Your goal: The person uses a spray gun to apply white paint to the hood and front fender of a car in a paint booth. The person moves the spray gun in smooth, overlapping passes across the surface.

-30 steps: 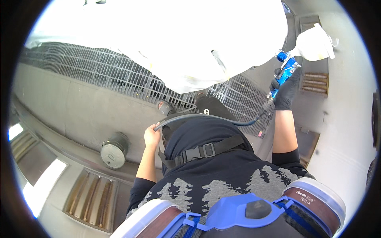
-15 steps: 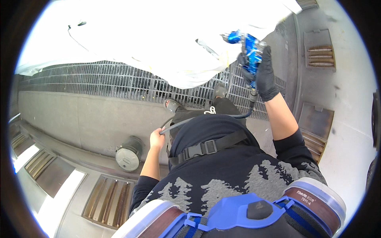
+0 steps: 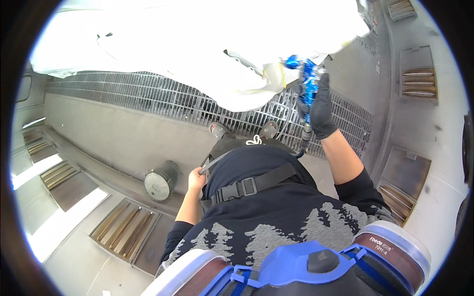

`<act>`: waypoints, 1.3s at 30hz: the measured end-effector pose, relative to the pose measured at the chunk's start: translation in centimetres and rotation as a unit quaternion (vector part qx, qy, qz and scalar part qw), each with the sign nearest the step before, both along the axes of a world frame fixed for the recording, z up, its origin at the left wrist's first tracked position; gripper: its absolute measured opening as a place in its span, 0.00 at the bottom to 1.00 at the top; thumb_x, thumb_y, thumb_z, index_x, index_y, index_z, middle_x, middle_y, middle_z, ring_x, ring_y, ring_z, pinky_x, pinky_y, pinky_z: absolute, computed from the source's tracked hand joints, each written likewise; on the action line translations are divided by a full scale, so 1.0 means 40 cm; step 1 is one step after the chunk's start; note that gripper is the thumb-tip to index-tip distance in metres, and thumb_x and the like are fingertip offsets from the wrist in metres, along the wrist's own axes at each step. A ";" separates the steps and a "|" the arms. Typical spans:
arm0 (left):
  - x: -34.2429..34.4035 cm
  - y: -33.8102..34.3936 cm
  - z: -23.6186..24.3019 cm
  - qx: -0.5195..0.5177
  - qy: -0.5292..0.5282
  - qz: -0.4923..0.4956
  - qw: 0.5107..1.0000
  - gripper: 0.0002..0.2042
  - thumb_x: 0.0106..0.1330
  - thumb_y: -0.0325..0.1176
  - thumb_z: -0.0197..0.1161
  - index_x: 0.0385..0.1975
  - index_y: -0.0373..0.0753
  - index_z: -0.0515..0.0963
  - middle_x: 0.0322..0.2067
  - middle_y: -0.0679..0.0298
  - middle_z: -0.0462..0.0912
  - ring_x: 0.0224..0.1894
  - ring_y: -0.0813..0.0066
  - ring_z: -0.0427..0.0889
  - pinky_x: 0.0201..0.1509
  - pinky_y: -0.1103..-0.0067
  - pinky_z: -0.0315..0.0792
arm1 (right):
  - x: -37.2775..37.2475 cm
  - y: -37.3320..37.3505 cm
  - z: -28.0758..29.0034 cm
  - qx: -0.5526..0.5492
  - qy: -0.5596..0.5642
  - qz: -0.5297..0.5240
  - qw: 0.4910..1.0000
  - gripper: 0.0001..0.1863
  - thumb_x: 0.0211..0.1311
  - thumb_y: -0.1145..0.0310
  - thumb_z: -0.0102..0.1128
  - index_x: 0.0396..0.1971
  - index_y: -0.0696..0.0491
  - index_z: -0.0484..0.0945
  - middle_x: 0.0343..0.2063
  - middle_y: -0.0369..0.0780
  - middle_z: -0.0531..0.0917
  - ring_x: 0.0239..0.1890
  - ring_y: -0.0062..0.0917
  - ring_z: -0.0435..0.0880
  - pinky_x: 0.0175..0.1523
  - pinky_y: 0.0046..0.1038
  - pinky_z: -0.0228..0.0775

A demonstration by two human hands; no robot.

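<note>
In the head view, my gloved right hand (image 3: 322, 108) grips a blue spray gun (image 3: 309, 74) held upright in the picture, near the lower right edge of a white-covered object (image 3: 187, 39). The gun's white cup cannot be told apart from the bright covering. A dark hose (image 3: 304, 142) runs from the gun's lower end across the front of my body. My bare left hand (image 3: 196, 178) is closed on that hose by my left hip. The hose's middle stretch is hidden behind my waist.
A metal floor grating (image 3: 148, 93) runs beneath the covered object, with my sandalled feet (image 3: 217, 130) at its near edge. A lidded metal drum (image 3: 158, 185) stands at my left. Slatted metal panels (image 3: 123, 227) line both side walls. A blue-trimmed respirator (image 3: 291, 261) fills the bottom edge.
My right hand and the spray gun swung leftward from the outer right and turned, dropping slightly in the last half second; the white cup, clear earlier, no longer shows. My left hand still grips the hose.
</note>
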State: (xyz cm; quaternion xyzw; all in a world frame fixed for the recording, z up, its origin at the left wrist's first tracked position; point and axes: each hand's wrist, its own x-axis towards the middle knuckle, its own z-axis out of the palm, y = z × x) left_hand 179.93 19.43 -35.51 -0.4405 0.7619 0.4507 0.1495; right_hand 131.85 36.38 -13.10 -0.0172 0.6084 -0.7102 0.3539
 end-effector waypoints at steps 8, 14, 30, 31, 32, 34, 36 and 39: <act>-0.021 0.125 0.066 -0.033 -0.016 0.042 0.998 0.20 0.76 0.43 0.61 0.26 0.34 0.78 0.17 0.52 0.69 0.22 0.68 0.64 0.31 0.68 0.67 | -0.054 0.124 -0.065 -0.061 -0.020 0.090 0.994 0.35 0.75 0.31 0.41 0.50 0.52 0.74 0.27 0.32 0.77 0.13 0.11 0.63 0.16 0.14 0.54; -0.080 0.207 0.102 0.002 -0.034 0.118 0.992 0.21 0.76 0.43 0.61 0.23 0.34 0.76 0.15 0.59 0.66 0.23 0.74 0.62 0.29 0.71 0.64 | -0.089 0.337 -0.131 -0.016 0.020 -0.068 0.997 0.37 0.73 0.28 0.37 0.44 0.50 0.75 0.28 0.34 0.80 0.13 0.14 0.63 0.17 0.19 0.53; 0.077 0.147 0.301 -0.051 -0.153 0.376 0.912 0.16 0.77 0.41 0.59 0.28 0.39 0.80 0.20 0.72 0.73 0.24 0.83 0.68 0.29 0.80 0.62 | 0.190 0.145 -0.422 -0.214 -0.105 0.008 0.971 0.45 0.62 0.25 0.55 0.61 0.52 0.74 0.40 0.32 0.83 0.33 0.13 0.78 0.31 0.14 0.67; 0.079 0.146 0.296 -0.050 -0.158 0.351 0.922 0.17 0.78 0.42 0.59 0.26 0.39 0.78 0.19 0.72 0.73 0.23 0.83 0.67 0.29 0.79 0.61 | 0.185 0.147 -0.427 -0.211 -0.133 0.024 0.968 0.44 0.63 0.25 0.55 0.60 0.52 0.75 0.40 0.32 0.83 0.32 0.12 0.78 0.29 0.14 0.66; 0.079 0.148 0.287 -0.050 -0.166 0.327 0.929 0.19 0.78 0.43 0.59 0.24 0.40 0.77 0.18 0.72 0.72 0.23 0.83 0.67 0.28 0.79 0.61 | 0.169 0.163 -0.433 -0.212 -0.156 0.041 0.964 0.43 0.63 0.26 0.55 0.59 0.52 0.76 0.39 0.31 0.84 0.30 0.11 0.78 0.28 0.13 0.65; 0.064 0.157 0.257 -0.030 -0.150 0.284 0.947 0.22 0.77 0.44 0.60 0.19 0.40 0.71 0.16 0.71 0.67 0.21 0.82 0.63 0.26 0.76 0.60 | 0.154 0.181 -0.437 -0.140 -0.137 -0.028 0.980 0.41 0.63 0.26 0.55 0.54 0.51 0.78 0.37 0.30 0.84 0.26 0.09 0.76 0.24 0.13 0.60; 0.038 0.165 0.218 -0.036 -0.114 0.210 0.970 0.23 0.77 0.43 0.61 0.18 0.38 0.69 0.15 0.67 0.64 0.21 0.78 0.60 0.26 0.72 0.60 | 0.095 0.245 -0.431 -0.090 -0.088 -0.069 0.990 0.38 0.65 0.27 0.53 0.53 0.49 0.77 0.37 0.32 0.84 0.26 0.12 0.77 0.24 0.16 0.62; -0.025 0.179 0.153 -0.072 -0.037 0.086 0.993 0.25 0.75 0.43 0.62 0.17 0.34 0.67 0.15 0.58 0.59 0.22 0.72 0.56 0.26 0.67 0.59 | 0.024 0.363 -0.379 -0.012 -0.025 -0.159 0.987 0.34 0.72 0.31 0.47 0.58 0.46 0.75 0.41 0.33 0.83 0.40 0.17 0.81 0.37 0.21 0.74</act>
